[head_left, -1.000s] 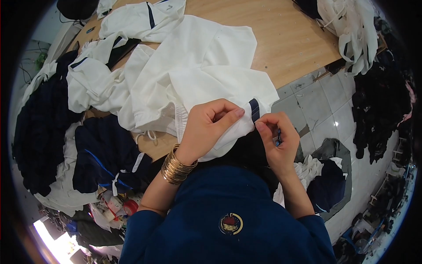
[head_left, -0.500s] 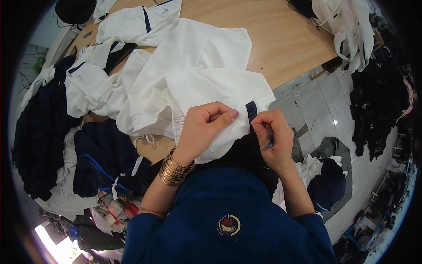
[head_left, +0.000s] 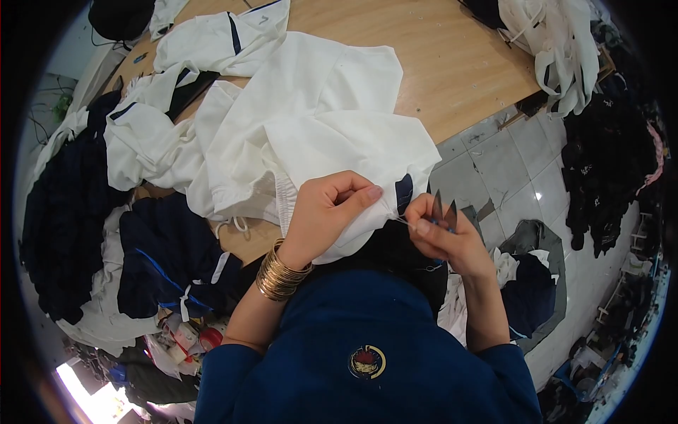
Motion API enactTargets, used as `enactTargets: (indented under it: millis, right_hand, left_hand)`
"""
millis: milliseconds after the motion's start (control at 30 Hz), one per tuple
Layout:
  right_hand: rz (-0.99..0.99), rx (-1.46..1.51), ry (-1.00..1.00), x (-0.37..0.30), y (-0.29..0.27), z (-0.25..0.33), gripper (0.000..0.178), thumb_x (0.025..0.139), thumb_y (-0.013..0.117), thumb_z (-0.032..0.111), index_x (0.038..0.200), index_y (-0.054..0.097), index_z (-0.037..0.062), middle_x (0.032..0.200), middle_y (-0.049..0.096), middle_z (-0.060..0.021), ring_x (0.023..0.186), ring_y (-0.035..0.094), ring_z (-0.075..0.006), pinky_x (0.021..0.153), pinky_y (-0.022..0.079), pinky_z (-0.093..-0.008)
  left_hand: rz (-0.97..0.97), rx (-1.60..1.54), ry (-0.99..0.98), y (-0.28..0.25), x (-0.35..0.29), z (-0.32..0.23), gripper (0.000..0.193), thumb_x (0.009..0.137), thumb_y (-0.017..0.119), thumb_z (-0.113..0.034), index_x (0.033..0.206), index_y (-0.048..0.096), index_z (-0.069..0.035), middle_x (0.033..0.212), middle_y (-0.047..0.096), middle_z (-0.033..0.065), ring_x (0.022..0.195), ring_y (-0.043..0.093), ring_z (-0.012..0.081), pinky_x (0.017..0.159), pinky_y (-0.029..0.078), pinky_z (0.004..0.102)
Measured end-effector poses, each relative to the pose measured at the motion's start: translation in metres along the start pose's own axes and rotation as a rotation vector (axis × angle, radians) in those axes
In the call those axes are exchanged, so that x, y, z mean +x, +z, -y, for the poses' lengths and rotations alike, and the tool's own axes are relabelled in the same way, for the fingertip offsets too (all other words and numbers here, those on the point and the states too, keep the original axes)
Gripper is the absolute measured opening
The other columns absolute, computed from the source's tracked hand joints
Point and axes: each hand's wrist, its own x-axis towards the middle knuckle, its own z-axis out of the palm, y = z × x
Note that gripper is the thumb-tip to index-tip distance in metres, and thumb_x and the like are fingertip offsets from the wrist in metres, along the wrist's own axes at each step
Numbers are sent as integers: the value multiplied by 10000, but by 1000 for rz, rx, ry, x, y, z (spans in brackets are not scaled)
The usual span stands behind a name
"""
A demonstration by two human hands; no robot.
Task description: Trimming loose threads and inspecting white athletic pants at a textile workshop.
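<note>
White shorts [head_left: 332, 92] with a gathered elastic waistband [head_left: 284, 201] lie over the table edge towards me. My left hand [head_left: 332, 208], gold bangles on its wrist, is closed with thumb and finger pinching the white fabric. To the right of that pinch is a small navy patch [head_left: 403, 193] on the shorts. My right hand [head_left: 448, 237] is closed around thread snips [head_left: 445, 210], their two pointed blades sticking up apart above the fingers. Its thumb and forefinger also pinch thin pale thread at the fabric's edge, just below the patch.
The wooden table [head_left: 466, 78] carries more white garments [head_left: 205, 42] at the far left. Navy clothes [head_left: 166, 247] are heaped at the left. White garments [head_left: 565, 49] hang at the far right corner. A grey bag [head_left: 547, 244] with clothes stands on the tiled floor [head_left: 519, 162].
My right hand has moved right and down, away from the patch, drawing the thread out. The snips have turned so their blades point up. My left hand has stayed in nearly the same place.
</note>
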Motion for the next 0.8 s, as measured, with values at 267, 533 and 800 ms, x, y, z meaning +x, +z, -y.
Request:
enactTargets:
  millis: [267,533,800]
  right_hand:
    - [-299,-691,-606,9,13,-12,32,877,507,53,903,496,38,798,467,-11,651,413,-88,592,348,-191]
    - [-184,-768,-353,-1,9,4,63,829,511,-27,863,498,24,810,488,-57,727,477,-153,672,401,-244]
    - [-275,-662,-356,0,6,12,38,863,544,40,883,513,50,752,468,-5,682,461,-89,613,392,-224]
  left_hand:
    - [37,54,-7,7,2,-5,143,849,631,-128,848,641,14,682,612,-13,616,490,8,542,383,168]
    - [86,269,13,4,4,-9,157,827,638,-163,840,654,-7,658,631,49,592,537,58,558,430,213]
    - [14,259,93,3,9,2,124,841,631,-106,833,638,17,681,600,-32,622,476,8,550,384,170]
